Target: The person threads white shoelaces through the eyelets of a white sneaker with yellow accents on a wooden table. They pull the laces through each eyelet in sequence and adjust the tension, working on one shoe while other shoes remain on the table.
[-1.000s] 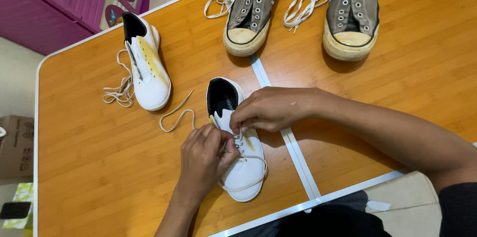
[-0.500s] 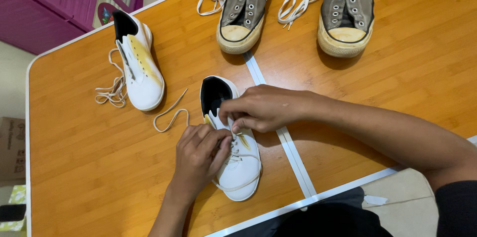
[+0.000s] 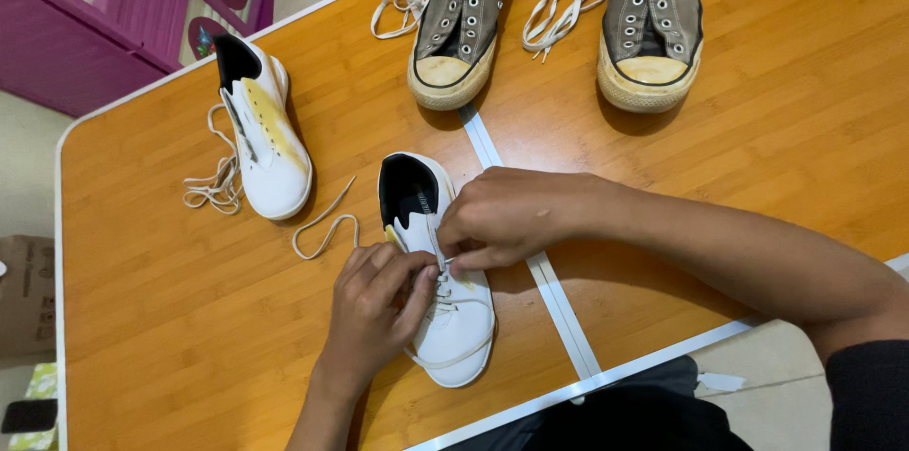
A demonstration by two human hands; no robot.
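Plainly, both grips pinch the white lace (image 3: 441,266) over the white shoe (image 3: 445,318) at the desk's (image 3: 170,318) near edge, left hand (image 3: 374,309) and right hand (image 3: 507,217) touching, so a slack pull could slip the lace from its eyelet.

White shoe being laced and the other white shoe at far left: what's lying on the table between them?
In the head view, a loose end of white lace curls on the table between the laced shoe and the other white shoe; otherwise bare wood.
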